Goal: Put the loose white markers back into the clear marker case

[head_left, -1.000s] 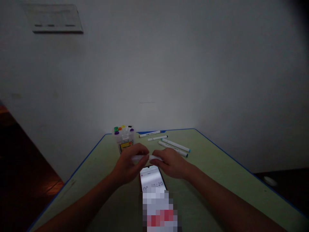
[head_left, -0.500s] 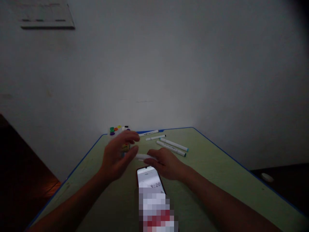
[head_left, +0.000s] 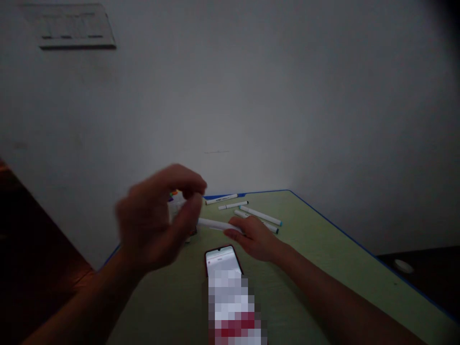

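My right hand (head_left: pixel 253 237) is closed round one end of a white marker (head_left: pixel 215 224), which points left above the table. My left hand (head_left: pixel 161 215) is raised in front of the marker's far end, partly smeared by motion. Its fingers curve toward the thumb with a gap inside the curl, and I see nothing held there. The marker's left tip lies close to the left thumb and is partly hidden. Below the hands lies a phone (head_left: pixel 223 261) with its screen lit, its lower part pixelated.
Several white markers lie behind my right hand, among them one with a light blue end (head_left: pixel 260 215) and one with a black tip (head_left: pixel 233 205). A clear case (head_left: pixel 175 207) is mostly hidden behind my left hand. The green table (head_left: pixel 309 239) meets the wall.
My left hand has risen, moved left and come nearer the camera, its fingers curling closer to the thumb. My right hand still grips the marker, which has lifted slightly.
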Available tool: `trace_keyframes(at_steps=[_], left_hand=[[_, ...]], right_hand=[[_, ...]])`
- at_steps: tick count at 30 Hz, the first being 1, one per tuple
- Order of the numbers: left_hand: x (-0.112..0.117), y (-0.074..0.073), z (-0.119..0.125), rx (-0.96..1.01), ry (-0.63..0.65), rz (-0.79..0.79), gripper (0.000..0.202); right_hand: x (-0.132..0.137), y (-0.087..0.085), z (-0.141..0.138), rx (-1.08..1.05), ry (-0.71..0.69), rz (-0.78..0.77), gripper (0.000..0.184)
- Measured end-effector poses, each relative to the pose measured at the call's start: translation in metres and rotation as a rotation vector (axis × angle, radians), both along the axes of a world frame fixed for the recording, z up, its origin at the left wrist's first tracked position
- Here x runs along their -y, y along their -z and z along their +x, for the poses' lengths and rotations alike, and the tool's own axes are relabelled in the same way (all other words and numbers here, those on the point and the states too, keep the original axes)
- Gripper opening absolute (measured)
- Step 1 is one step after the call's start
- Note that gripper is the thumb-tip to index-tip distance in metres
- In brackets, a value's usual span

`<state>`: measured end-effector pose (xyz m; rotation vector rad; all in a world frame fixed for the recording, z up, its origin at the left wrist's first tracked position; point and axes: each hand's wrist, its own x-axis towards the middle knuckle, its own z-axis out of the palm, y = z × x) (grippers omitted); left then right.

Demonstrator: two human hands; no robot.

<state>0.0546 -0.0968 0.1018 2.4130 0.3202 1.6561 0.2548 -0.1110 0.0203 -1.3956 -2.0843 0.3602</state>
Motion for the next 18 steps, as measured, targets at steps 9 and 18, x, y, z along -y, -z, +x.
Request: trace_keyframes(at_steps=[9,18], left_hand=[[-0.026,0.077,0.004,-0.283,-0.05,-0.213,0.011],[-0.024,0.078,0.006,-0.229,-0.039,-0.475,0.015]], right_hand=[[0.002,-0.001,-0.005,0.075,-0.053,0.001,0.034],[0.008,-0.005,-0.011,0.166,-0.027,-0.022,0.035]])
